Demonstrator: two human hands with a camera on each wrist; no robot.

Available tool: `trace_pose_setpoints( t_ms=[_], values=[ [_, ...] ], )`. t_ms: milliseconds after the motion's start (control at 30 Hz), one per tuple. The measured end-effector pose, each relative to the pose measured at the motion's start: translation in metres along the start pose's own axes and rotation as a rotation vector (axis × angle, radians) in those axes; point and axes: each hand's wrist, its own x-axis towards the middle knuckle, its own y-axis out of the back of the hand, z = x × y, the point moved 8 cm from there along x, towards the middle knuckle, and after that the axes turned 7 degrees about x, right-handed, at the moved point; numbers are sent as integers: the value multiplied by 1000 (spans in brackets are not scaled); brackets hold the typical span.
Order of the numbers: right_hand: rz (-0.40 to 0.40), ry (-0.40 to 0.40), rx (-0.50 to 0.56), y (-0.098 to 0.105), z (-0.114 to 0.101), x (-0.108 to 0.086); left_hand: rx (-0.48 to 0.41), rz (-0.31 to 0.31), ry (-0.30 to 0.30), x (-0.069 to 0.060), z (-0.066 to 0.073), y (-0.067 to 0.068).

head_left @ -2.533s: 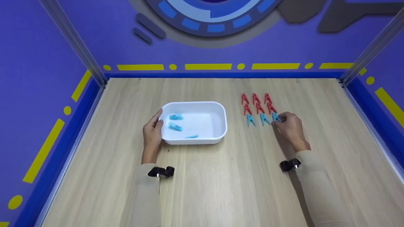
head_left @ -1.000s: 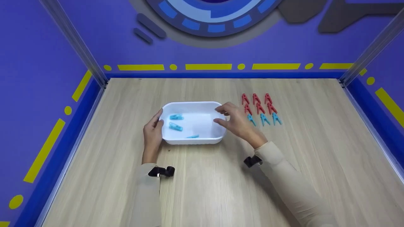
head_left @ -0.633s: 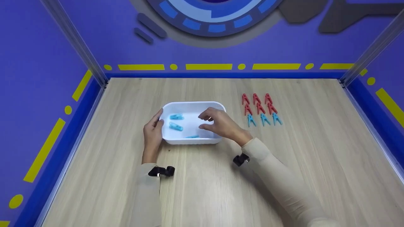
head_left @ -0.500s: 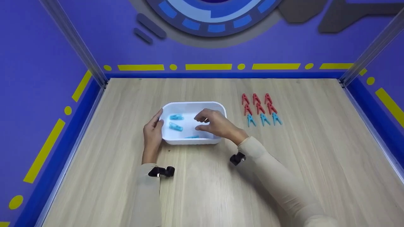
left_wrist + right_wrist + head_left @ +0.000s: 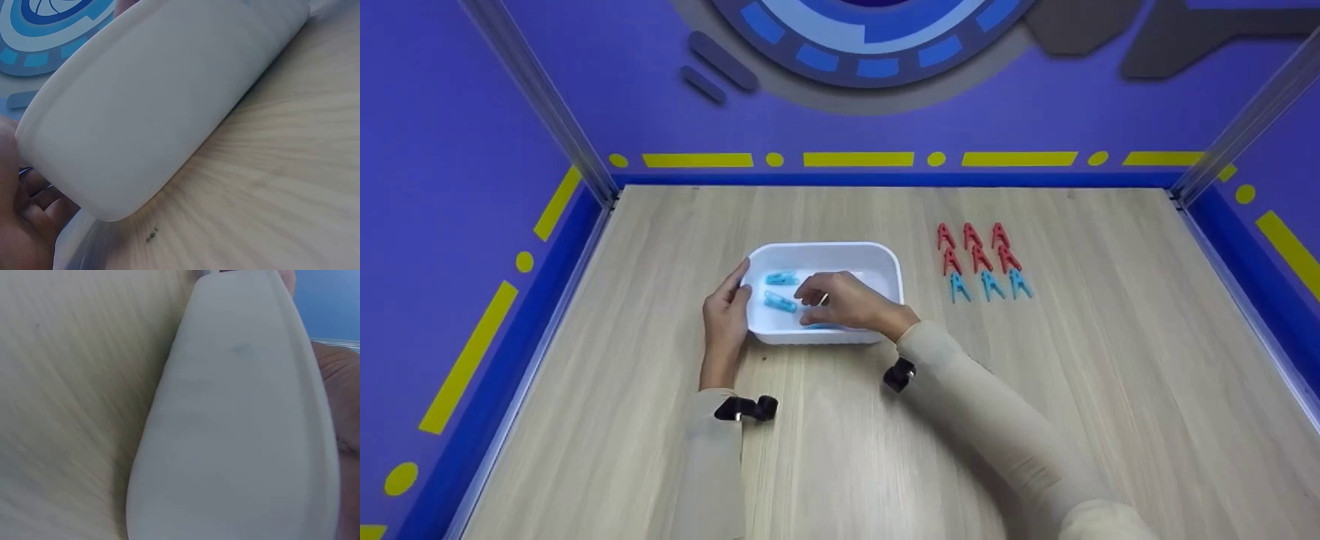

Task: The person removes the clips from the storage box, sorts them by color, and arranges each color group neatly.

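Note:
A white plastic basin [image 5: 817,338] stands on the table, with blue clothespins lying inside. Two of them show plainly, the upper clothespin [image 5: 781,278] and the lower clothespin [image 5: 780,301]; a third is mostly covered by the right hand near the front wall. My left hand [image 5: 725,311] holds the basin's left end, thumb at the rim, fingers around the outside. My right hand [image 5: 844,300] hovers inside the basin, its fingers bent and parted from the thumb, with nothing seen between them. In both wrist views the basin's outer wall [image 5: 129,112] hides the inside.
Right of the basin, three blue clothespins [image 5: 991,285] stand in a row on the wooden table [image 5: 825,450]. Behind them are two rows of red clothespins [image 5: 977,259]. Blue-purple panels [image 5: 585,90] enclose the back and sides.
My right hand has let go of the rightmost blue clothespin in the row and moved left, over the basin's right rim and in toward the blue clothespins. The left hand stays put.

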Motion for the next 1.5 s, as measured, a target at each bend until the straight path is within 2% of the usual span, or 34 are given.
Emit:
trace_pose_setpoints(
  t_ms=[167,300,467,733,1267,1500],
  values=[
    [-54,26,53,-12,7,3,-6,1,-3,-1,0,0],
    [-65,23,86,-15,13,4,-17,-1,-8,-1,0,0],
    [-89,17,95,-17,17,6,-6,6,-14,-1,0,1],
    [-148,5,109,-21,20,9,6,21,-57,0,3,3],
    [-181,-9,58,-22,19,7,-16,2,-38,0,3,2],
    [-162,4,61,-20,19,7,-10,8,-35,1,1,2]
  ],
)
